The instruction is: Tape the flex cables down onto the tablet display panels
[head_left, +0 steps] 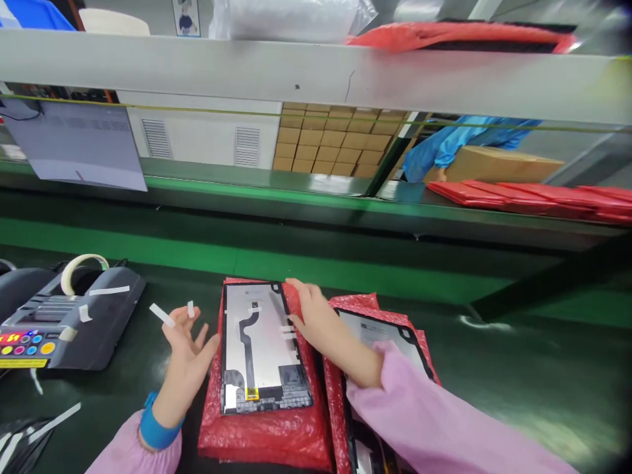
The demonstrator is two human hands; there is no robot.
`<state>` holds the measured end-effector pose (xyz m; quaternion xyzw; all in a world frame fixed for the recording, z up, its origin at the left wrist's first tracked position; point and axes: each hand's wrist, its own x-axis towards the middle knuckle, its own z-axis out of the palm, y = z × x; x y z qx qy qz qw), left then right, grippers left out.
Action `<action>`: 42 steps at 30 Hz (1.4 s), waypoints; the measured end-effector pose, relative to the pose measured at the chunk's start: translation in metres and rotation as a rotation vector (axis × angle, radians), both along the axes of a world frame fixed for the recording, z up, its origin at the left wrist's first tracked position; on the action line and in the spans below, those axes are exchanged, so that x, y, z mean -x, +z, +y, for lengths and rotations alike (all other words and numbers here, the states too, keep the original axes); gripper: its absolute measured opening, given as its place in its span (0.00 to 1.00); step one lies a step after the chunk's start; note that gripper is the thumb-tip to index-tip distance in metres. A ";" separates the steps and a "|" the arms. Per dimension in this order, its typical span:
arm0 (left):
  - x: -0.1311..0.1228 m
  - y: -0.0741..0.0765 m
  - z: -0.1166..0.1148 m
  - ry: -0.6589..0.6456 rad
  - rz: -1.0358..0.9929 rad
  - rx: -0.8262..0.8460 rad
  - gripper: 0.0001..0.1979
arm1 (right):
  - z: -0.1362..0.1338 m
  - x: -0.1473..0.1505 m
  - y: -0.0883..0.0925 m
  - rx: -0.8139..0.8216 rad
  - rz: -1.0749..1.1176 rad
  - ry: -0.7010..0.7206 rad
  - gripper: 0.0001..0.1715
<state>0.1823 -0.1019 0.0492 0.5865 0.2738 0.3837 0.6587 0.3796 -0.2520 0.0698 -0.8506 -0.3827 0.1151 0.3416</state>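
A tablet screen panel lies back side up on a stack of red bubble-wrap bags. A dark flex cable runs down its back, and short white tape strips sit at its right edge. My right hand rests along that upper right edge with fingers stretched out. To the left of the panel, my left hand is raised with fingers spread. Two white tape pieces stick to its fingertips. My right forearm partly hides a second screen panel on another red stack.
A tape dispenser stands left, with tape pieces stuck on it and a tape roll on top. More white strips lie lower left. Red bags line the shelf behind, where a person in blue sleeves handles a cardboard box.
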 end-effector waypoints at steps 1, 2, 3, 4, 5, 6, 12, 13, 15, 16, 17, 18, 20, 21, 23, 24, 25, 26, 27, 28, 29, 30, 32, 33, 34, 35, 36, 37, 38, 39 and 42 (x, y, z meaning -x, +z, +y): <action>0.002 0.001 -0.002 -0.048 -0.005 -0.067 0.27 | -0.004 0.001 0.007 0.026 -0.094 -0.003 0.34; 0.003 0.005 -0.004 -0.147 -0.009 -0.099 0.23 | -0.007 0.002 0.016 0.030 -0.123 0.012 0.29; 0.004 0.009 -0.007 -0.287 -0.013 -0.094 0.21 | -0.010 0.004 0.025 0.014 -0.077 0.052 0.24; 0.004 0.014 -0.011 -0.434 -0.018 -0.072 0.19 | -0.013 0.005 0.033 -0.020 0.025 0.113 0.20; 0.002 0.020 -0.016 -0.563 -0.024 -0.055 0.18 | -0.015 0.007 0.041 -0.064 0.158 0.184 0.19; 0.000 0.025 -0.022 -0.652 -0.027 -0.062 0.18 | -0.018 0.009 0.048 -0.107 0.293 0.248 0.20; -0.029 0.047 -0.057 -0.828 0.109 -0.464 0.24 | -0.040 0.017 0.069 -0.283 0.604 0.367 0.24; -0.034 0.049 -0.063 -0.835 0.136 -0.537 0.26 | -0.046 0.016 0.072 -0.319 0.609 0.348 0.24; -0.043 0.051 -0.073 -0.812 0.191 -0.681 0.27 | -0.063 0.009 0.077 -0.401 0.578 0.259 0.24; -0.047 0.051 -0.078 -0.789 0.221 -0.756 0.26 | -0.074 0.004 0.079 -0.428 0.547 0.201 0.23; -0.051 0.050 -0.083 -0.766 0.256 -0.834 0.26 | -0.086 -0.002 0.081 -0.434 0.513 0.147 0.22; -0.054 0.048 -0.087 -0.746 0.293 -0.914 0.25 | -0.098 -0.009 0.081 -0.419 0.472 0.102 0.21; -0.060 0.043 -0.096 -0.711 0.363 -1.068 0.22 | -0.121 -0.020 0.075 -0.322 0.376 0.067 0.21; -0.062 0.040 -0.100 -0.691 0.394 -1.134 0.21 | -0.131 -0.024 0.068 -0.248 0.329 0.080 0.22; -0.066 0.034 -0.107 -0.655 0.442 -1.244 0.19 | -0.145 -0.028 0.049 -0.116 0.275 0.129 0.21; -0.068 0.031 -0.110 -0.643 0.456 -1.288 0.19 | -0.148 -0.027 0.038 -0.065 0.268 0.145 0.20; -0.069 0.029 -0.112 -0.638 0.465 -1.325 0.18 | -0.150 -0.026 0.028 -0.023 0.266 0.150 0.18; -0.069 0.027 -0.114 -0.640 0.467 -1.358 0.18 | -0.151 -0.024 0.020 0.011 0.259 0.146 0.15; -0.070 0.026 -0.116 -0.648 0.466 -1.385 0.18 | -0.151 -0.021 0.013 0.038 0.241 0.136 0.13; -0.070 0.025 -0.117 -0.658 0.460 -1.408 0.18 | -0.150 -0.019 0.008 0.058 0.215 0.122 0.11; -0.070 0.024 -0.118 -0.671 0.453 -1.429 0.19 | -0.149 -0.018 0.005 0.073 0.188 0.111 0.10; -0.069 0.024 -0.119 -0.683 0.446 -1.446 0.20 | -0.148 -0.017 0.004 0.079 0.163 0.104 0.10; -0.069 0.022 -0.120 -0.704 0.437 -1.469 0.21 | -0.146 -0.016 0.003 0.078 0.124 0.097 0.09; -0.069 0.021 -0.120 -0.713 0.433 -1.475 0.20 | -0.146 -0.015 0.003 0.076 0.110 0.094 0.08; -0.069 0.019 -0.121 -0.721 0.429 -1.479 0.19 | -0.146 -0.014 0.002 0.073 0.097 0.088 0.08; -0.069 0.018 -0.121 -0.725 0.424 -1.481 0.17 | -0.146 -0.013 0.002 0.073 0.083 0.080 0.08; -0.069 0.017 -0.121 -0.725 0.421 -1.483 0.16 | -0.146 -0.012 0.001 0.075 0.067 0.071 0.08; -0.070 0.015 -0.121 -0.723 0.419 -1.487 0.16 | -0.145 -0.010 0.000 0.080 0.049 0.059 0.09; -0.070 0.014 -0.120 -0.721 0.417 -1.493 0.16 | -0.144 -0.009 -0.001 0.082 0.030 0.041 0.10; -0.070 0.013 -0.120 -0.721 0.419 -1.500 0.16 | -0.143 -0.008 -0.003 0.080 0.013 0.019 0.11; -0.071 0.012 -0.119 -0.741 0.419 -1.498 0.16 | -0.138 -0.012 -0.008 0.053 -0.034 -0.069 0.18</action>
